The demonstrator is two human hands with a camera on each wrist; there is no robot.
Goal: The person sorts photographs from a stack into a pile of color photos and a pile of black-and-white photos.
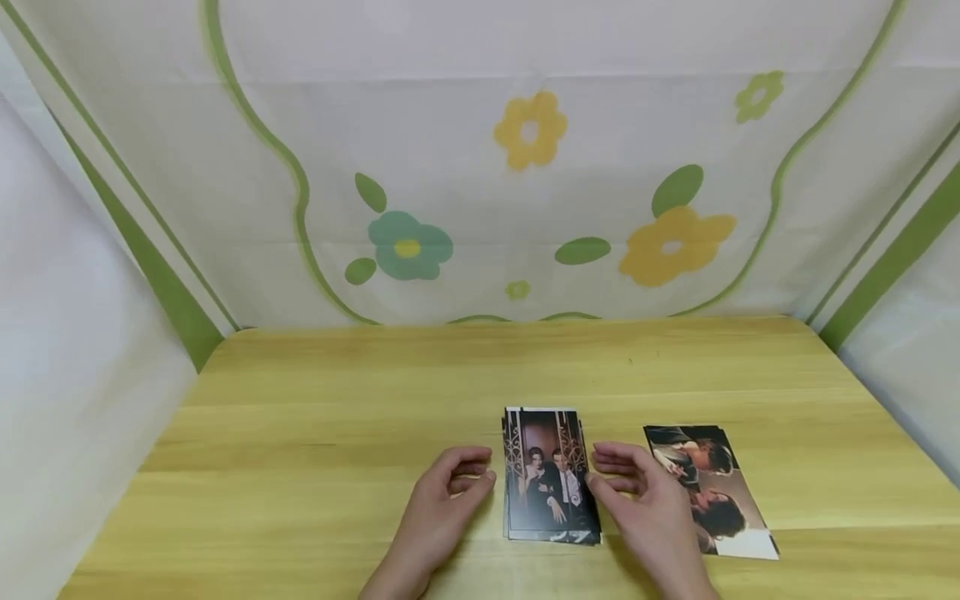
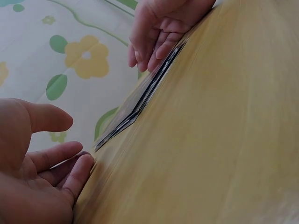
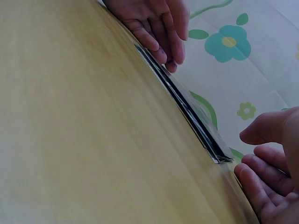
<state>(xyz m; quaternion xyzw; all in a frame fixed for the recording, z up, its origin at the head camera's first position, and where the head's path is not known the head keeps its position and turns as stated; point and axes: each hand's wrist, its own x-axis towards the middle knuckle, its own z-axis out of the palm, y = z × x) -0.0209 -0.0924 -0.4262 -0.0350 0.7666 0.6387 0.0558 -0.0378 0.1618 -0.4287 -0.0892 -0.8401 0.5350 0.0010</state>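
The photo stack [image 1: 546,483] lies on the table [image 1: 337,408] between the left hand [image 1: 447,500] and right hand [image 1: 647,493], both relaxed, holding nothing; the right perhaps grazes it. Probably light, bendable, slick: best held by its long edges.

The head view is bright and evenly lit, with soft, diffuse light over the pale cloth [image 1: 450,167] and a yellow cast on the worktop [image 1: 337,383]. Where the light comes from cannot be told. Shadows beside the left fingers [image 1: 468,457] and right fingers [image 1: 615,457] are faint and soft-edged. The printed pictures on the photo stack [image 1: 532,521] read clearly, though fine detail is a little soft. Both wrist views are dimmer and greyer — colours muted, the worktop grain smeared into streaks, a blurry brownish shadow by the nearest fingers. A pale sheen lies along the stack's top there.
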